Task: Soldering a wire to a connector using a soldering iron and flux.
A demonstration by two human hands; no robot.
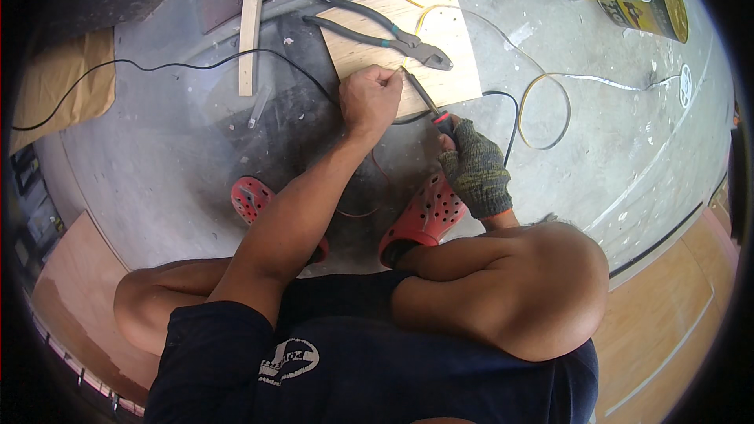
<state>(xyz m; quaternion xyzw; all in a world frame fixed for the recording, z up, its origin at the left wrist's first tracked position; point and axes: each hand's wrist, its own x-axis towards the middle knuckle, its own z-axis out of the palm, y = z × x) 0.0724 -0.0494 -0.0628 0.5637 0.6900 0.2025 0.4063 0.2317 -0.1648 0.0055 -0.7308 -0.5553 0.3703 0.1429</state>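
My left hand (369, 100) is closed in a pinch over the near left edge of a square plywood board (459, 86). What its fingertips hold is too small to make out. In a grey knitted fingerless glove, my right hand (475, 166) grips the black handle of a soldering iron (424, 96) with a red ring. The iron slants up and left across the board's near edge, its tip close to my left fingertips. Pliers with long dark handles (385, 30) lie on the board, jaws toward the right.
A black cord (212, 61) runs in from the left, and a thin pale wire (542, 77) loops right across the concrete floor. A wooden strip (250, 39) lies left of the board. Two tins (628, 16) are at the far right. Red clogs (424, 212) are on my feet.
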